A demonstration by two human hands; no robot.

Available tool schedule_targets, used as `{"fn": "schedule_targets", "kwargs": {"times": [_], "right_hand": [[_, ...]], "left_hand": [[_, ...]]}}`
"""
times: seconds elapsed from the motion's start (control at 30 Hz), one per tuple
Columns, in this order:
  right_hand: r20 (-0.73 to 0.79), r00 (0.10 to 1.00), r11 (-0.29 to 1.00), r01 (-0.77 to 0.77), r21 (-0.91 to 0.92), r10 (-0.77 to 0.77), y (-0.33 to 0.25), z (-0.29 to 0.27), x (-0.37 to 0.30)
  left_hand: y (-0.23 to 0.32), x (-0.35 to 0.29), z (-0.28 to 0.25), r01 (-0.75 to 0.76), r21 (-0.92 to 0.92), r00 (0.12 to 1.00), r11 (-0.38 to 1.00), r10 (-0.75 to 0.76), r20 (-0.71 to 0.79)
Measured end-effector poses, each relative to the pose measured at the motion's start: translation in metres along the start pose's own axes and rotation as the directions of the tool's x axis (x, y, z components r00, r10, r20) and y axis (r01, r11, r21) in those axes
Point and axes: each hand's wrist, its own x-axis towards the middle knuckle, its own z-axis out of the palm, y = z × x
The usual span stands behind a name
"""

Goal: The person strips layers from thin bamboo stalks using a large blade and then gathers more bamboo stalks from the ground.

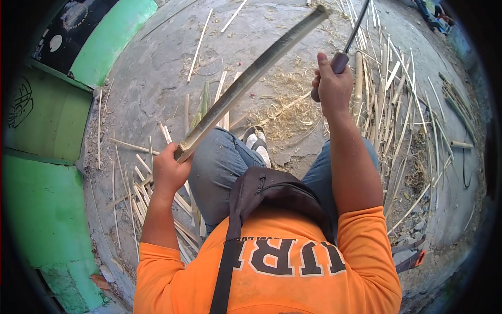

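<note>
My left hand [170, 171] is closed around the lower end of a long split bamboo piece [256, 76]. The bamboo slants up and away to the right across my left knee, its hollow side partly showing. In my right hand [334, 89], raised over the gap between my knees, is a knife [340, 62] gripped by its dark brownish handle. Its narrow dark blade points up and away, running out of the picture at the top. Blade and bamboo are apart. Curly bamboo shavings [287, 112] lie on the ground beyond my feet.
Loose bamboo strips [384, 99] are heaped along my right, and more strips [141, 201] lie by my left leg. A green wall [44, 209] stands at the left. An orange-and-black tool [418, 258] lies at the lower right. Part of a person [439, 21] shows at the far right.
</note>
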Motion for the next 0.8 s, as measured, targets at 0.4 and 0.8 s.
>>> {"fn": "schedule_targets", "kwargs": {"times": [0.4, 0.8], "right_hand": [[0.796, 0.601, 0.508, 0.707, -0.492, -0.065, 0.024, 0.04, -0.07], [0.743, 0.668, 0.577, 0.626, -0.525, -0.049, 0.038, 0.039, -0.049]], "left_hand": [[-0.026, -0.002, 0.005, 0.229, -0.181, 0.952, 0.956, -0.182, 0.245], [-0.054, -0.03, 0.0, 0.419, -0.358, 0.852, 0.835, -0.225, 0.472]]}}
